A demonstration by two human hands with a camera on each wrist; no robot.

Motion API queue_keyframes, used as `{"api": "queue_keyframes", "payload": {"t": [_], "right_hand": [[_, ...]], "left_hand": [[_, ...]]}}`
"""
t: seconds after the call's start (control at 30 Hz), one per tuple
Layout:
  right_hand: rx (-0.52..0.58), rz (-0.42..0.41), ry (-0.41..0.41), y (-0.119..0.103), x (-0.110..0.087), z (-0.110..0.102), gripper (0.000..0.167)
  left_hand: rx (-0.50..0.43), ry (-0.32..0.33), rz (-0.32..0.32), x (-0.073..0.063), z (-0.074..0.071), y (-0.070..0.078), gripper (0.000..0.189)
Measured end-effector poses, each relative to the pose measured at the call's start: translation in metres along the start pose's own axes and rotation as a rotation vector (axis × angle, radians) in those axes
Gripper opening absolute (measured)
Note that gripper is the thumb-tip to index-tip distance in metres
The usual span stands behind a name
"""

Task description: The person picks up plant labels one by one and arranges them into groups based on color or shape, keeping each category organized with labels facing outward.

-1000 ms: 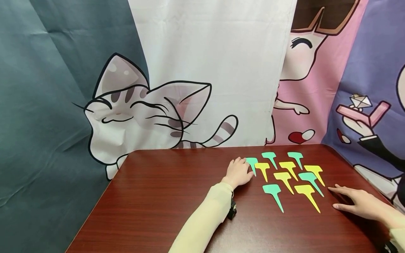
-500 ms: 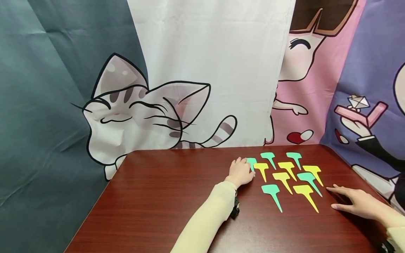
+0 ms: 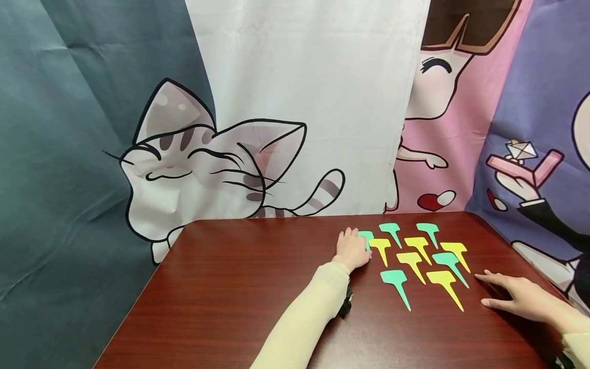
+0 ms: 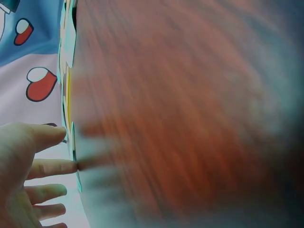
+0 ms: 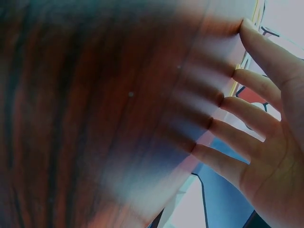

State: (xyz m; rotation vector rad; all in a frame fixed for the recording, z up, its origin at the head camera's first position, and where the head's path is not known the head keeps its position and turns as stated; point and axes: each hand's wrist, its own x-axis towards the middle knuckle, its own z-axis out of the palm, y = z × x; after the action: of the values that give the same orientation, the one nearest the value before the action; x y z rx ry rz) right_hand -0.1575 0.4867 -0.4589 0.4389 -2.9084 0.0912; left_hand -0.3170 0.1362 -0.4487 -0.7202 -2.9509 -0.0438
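Several thin T-shaped plant labels, green and yellow, lie flat on the table. My left hand (image 3: 351,249) reaches to the leftmost green label (image 3: 367,236), covering part of it. In the left wrist view, the index fingertip (image 4: 71,166) is right at a green label's edge (image 4: 79,181), with the other fingers spread. A yellow label (image 3: 380,245) lies just right of that hand. My right hand (image 3: 523,298) rests at the right, beside a green label (image 3: 449,260) and a yellow label (image 3: 443,279). Its fingertips (image 5: 216,123) meet the tabletop, fingers spread, with nothing held.
The dark red wooden table (image 3: 221,297) stretches far to the left of the labels. A cloth backdrop (image 3: 313,66) with cartoon figures hangs behind its back edge. Another green label (image 3: 394,277) lies nearer the front, and one more (image 3: 428,229) at the back.
My left hand has shifted slightly right, covering more of the leftmost green label. The right hand stays in place, and the labels lie as before.
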Motion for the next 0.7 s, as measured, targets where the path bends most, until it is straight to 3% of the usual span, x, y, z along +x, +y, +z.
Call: {"api": "queue_keyframes", "payload": {"t": [0.37, 0.7], "right_hand": [[-0.01, -0.013, 0.024, 0.003, 0.0, 0.001, 0.058], [-0.015, -0.032, 0.02, 0.004, 0.0, -0.001, 0.058]], "left_hand": [[0.022, 0.012, -0.095, 0.011, 0.002, 0.009, 0.032], [0.001, -0.022, -0.214, 0.014, 0.004, 0.018, 0.06]]}}
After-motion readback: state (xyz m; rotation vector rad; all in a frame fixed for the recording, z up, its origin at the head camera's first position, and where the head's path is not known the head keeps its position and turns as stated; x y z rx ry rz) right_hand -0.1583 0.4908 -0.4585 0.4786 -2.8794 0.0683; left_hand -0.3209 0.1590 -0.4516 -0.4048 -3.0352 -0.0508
